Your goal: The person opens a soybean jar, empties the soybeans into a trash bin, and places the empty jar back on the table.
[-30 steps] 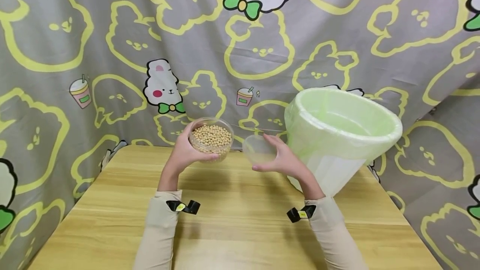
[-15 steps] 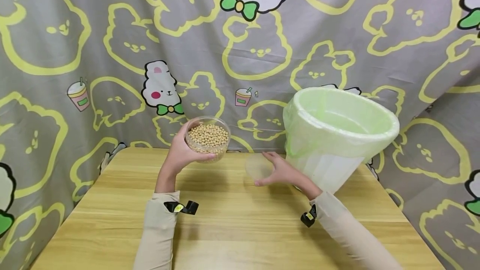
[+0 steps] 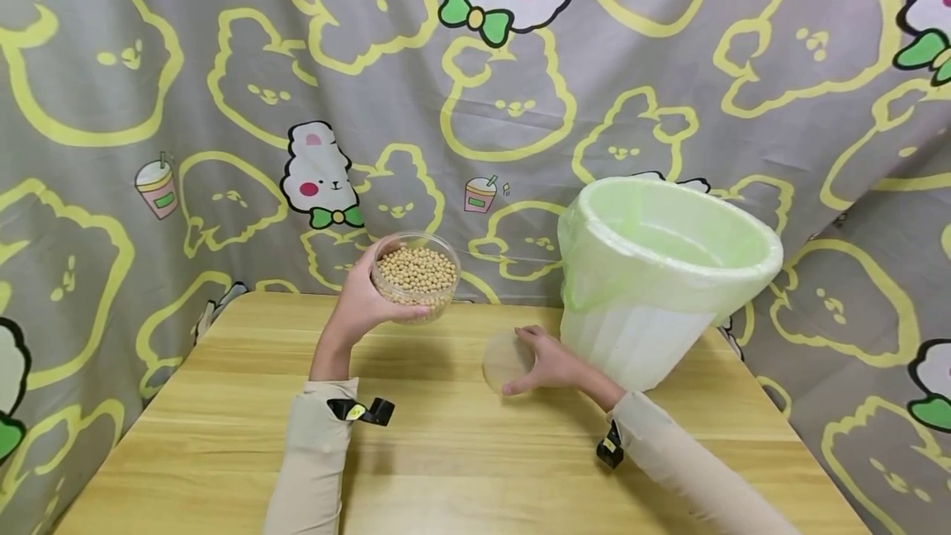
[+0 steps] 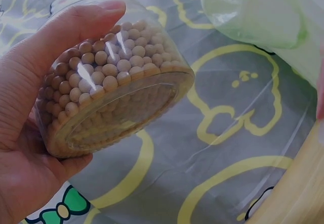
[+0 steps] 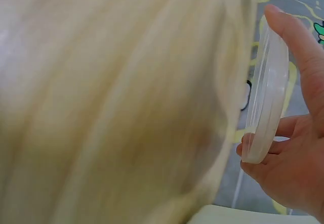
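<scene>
- Above the far edge of the wooden table (image 3: pixel 461 452), the left hand (image 3: pixel 361 304) holds a clear round jar (image 3: pixel 416 277) aloft, thumb along one side and fingers curled round the wall and base.
- Jar contents: tan beans (image 4: pixel 109 64) packed nearly to the rim; mouth uncovered, and the jar leans slightly toward the camera.
- Right hand (image 3: pixel 553 362), low at the table surface, holds the clear lid (image 3: pixel 505 360); in the right wrist view the fingertips (image 5: pixel 298 47) and thumb grip opposite edges of the disc.
- Lid sits just beside the foot of the bin (image 3: pixel 654 287), which is lined with a pale green bag and stands at the table's right rear.
- Handling judgement: the jar looks moderately heavy for its size, with a stiff, smooth and likely slippery wall; a wrap-round hold on the wall with support under the base suits it, kept level to avoid spillage.
- Lid judged light, thin, stiff; best taken by its rim.
</scene>
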`<state>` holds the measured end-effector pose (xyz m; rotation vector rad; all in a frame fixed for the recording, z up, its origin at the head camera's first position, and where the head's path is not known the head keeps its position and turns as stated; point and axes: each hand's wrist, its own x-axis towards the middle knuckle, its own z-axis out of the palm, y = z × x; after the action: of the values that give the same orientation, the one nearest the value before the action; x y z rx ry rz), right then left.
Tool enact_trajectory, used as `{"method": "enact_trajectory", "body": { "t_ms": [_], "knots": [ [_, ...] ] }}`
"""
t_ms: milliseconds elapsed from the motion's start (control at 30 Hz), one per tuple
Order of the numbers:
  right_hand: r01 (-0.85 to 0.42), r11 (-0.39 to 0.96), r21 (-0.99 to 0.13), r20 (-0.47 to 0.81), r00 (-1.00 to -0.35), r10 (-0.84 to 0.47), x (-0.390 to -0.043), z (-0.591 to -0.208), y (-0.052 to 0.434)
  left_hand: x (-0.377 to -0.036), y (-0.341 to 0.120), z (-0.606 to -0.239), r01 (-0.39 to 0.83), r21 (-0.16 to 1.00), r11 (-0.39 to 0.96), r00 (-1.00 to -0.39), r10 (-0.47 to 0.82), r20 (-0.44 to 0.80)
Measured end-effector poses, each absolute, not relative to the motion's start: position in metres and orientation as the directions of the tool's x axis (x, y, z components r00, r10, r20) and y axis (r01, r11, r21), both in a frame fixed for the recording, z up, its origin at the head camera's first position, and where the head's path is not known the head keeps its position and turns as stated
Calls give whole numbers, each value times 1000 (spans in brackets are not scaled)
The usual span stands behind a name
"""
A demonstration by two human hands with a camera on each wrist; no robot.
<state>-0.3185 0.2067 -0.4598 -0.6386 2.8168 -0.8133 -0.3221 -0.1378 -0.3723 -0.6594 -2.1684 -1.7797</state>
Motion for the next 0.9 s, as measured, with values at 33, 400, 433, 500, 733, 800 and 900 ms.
{"method": "enact_trajectory", "body": {
  "t_ms": [33, 400, 433, 500, 733, 800, 900],
  "knots": [
    [-369, 763, -531, -9, -898, -440, -318, -463, 206, -322, -138, -373, 495, 856, 147, -865, 181, 469],
    [-399, 749, -529, 14, -887, -462, -316, -477, 202, -322, -139, -375, 492, 858, 150, -867, 179, 466],
    [-401, 750, -527, 11, -885, -466, -316, -478, 203, -322, -139, -375, 490, 859, 149, -868, 179, 464],
    [-412, 749, -519, 3, -877, -480, -315, -478, 203, -322, -139, -376, 484, 862, 149, -871, 181, 457],
    [-454, 748, -483, -8, -852, -523, -314, -477, 205, -323, -137, -374, 494, 854, 162, -866, 184, 466],
    [-454, 748, -484, -20, -849, -528, -313, -475, 204, -323, -137, -373, 495, 854, 159, -865, 185, 467],
    [-443, 750, -491, -50, -845, -532, -312, -471, 204, -323, -137, -373, 489, 859, 150, -867, 189, 460]
  ]
}}
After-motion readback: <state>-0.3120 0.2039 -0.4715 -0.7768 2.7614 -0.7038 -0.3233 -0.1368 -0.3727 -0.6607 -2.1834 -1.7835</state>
